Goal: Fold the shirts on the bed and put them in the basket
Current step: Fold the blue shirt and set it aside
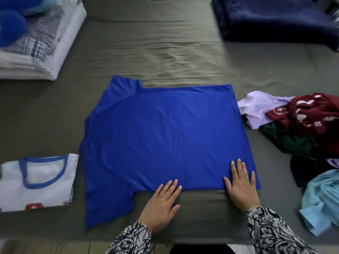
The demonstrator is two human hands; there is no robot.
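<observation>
A bright blue shirt [161, 136] lies spread flat on the grey bed sheet [165, 52], its neck end to the left and one sleeve pointing toward me. My left hand [161, 204] rests flat at the shirt's near edge beside that sleeve, fingers straight, fingertips on the cloth. Flat on the near right corner of the shirt lies my right hand [240, 186], fingers spread. A folded white shirt with blue collar trim [38, 182] sits at the left. No basket is in view.
A heap of unfolded shirts lies at the right: lilac [256, 107], maroon [308, 114], dark green [288, 142], light blue [322, 200]. Folded striped bedding [36, 48] sits far left. A dark blue blanket [275, 19] sits far right. The bed's near edge runs along the bottom.
</observation>
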